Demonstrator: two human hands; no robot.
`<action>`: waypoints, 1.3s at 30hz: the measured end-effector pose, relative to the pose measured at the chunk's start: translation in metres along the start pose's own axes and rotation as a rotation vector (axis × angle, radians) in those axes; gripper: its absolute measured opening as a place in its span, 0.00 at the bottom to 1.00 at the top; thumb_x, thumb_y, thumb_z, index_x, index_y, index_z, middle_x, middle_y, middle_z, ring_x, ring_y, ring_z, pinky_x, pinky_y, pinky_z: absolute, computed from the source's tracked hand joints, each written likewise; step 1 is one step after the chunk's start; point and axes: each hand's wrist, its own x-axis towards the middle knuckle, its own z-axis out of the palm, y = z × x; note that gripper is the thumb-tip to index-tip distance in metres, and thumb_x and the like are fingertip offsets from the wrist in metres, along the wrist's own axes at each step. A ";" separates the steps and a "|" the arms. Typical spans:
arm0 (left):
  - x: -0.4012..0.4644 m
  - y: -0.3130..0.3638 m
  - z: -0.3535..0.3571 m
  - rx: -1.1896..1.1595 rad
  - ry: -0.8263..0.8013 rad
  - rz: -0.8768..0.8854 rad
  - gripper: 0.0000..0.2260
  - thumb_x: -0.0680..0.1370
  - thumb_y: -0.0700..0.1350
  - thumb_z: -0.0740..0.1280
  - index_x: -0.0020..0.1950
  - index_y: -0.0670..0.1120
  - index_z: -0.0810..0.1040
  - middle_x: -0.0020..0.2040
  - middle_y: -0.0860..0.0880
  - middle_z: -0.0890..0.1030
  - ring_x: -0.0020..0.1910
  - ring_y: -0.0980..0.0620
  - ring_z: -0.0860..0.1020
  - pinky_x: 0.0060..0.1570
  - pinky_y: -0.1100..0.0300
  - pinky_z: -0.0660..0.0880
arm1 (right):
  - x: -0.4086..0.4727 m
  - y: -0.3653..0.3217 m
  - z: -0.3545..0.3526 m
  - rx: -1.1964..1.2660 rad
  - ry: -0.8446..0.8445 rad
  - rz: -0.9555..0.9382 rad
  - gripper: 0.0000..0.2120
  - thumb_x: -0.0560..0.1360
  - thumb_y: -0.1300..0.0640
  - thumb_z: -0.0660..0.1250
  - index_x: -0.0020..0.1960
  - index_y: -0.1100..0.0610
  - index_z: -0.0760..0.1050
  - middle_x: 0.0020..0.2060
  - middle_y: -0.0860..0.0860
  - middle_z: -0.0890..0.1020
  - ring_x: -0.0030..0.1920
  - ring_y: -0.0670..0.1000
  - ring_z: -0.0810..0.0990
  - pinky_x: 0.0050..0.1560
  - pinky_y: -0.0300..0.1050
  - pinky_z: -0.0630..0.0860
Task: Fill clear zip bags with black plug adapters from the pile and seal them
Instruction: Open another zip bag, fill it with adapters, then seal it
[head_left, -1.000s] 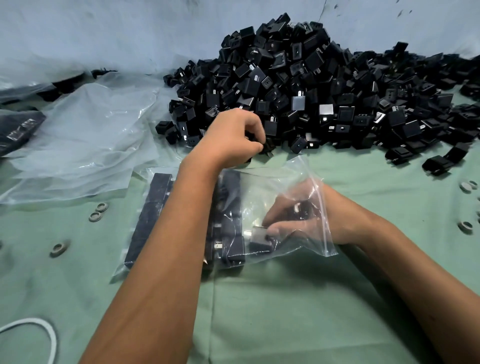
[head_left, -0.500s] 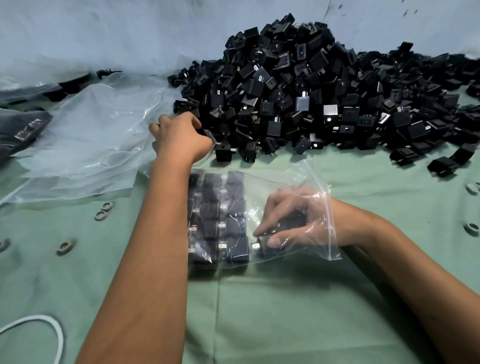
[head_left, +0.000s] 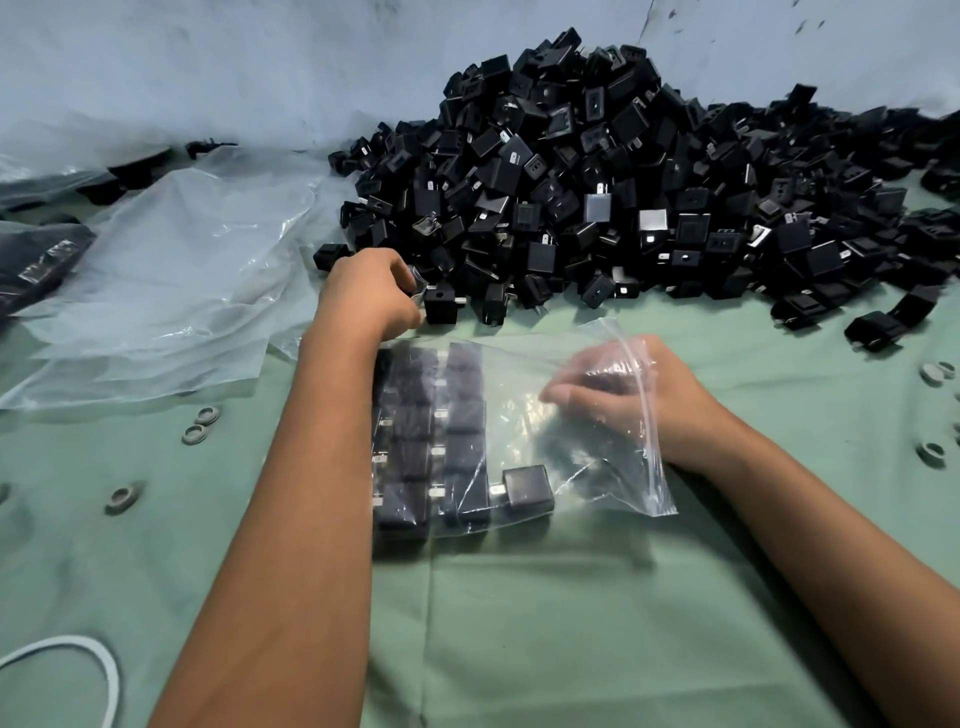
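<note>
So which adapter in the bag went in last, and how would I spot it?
Find the clear bag on the green cloth, between the two arms. Black adapters sit in neat columns at its left. The lone adapter lies at the bottom right of those columns, by itself, with nothing stacked above it.

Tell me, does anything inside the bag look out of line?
Yes. Inside the clear bag, most adapters sit in neat rows. One adapter lies alone at the near end, starting a new row beside them, not odd for a bag half filled. Right hand is inside the bag.
</note>
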 end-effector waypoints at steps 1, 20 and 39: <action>-0.001 0.001 0.000 -0.006 0.005 -0.006 0.12 0.73 0.40 0.77 0.50 0.53 0.79 0.56 0.49 0.78 0.56 0.46 0.76 0.56 0.54 0.76 | 0.001 0.003 -0.001 0.008 0.082 0.017 0.05 0.76 0.59 0.76 0.44 0.59 0.86 0.35 0.56 0.85 0.34 0.50 0.82 0.36 0.38 0.78; -0.017 0.048 0.020 0.037 -0.007 0.152 0.06 0.78 0.51 0.73 0.46 0.51 0.80 0.48 0.49 0.83 0.51 0.46 0.81 0.53 0.53 0.77 | 0.007 0.010 -0.009 -0.138 0.724 0.012 0.05 0.79 0.56 0.72 0.46 0.55 0.84 0.35 0.50 0.84 0.36 0.49 0.80 0.39 0.48 0.77; -0.057 0.112 0.051 -0.709 -0.323 0.390 0.08 0.81 0.43 0.71 0.45 0.40 0.78 0.43 0.37 0.83 0.41 0.40 0.85 0.50 0.41 0.83 | 0.009 0.018 -0.023 0.346 0.644 0.046 0.10 0.76 0.59 0.74 0.57 0.55 0.84 0.46 0.50 0.86 0.46 0.47 0.82 0.40 0.43 0.77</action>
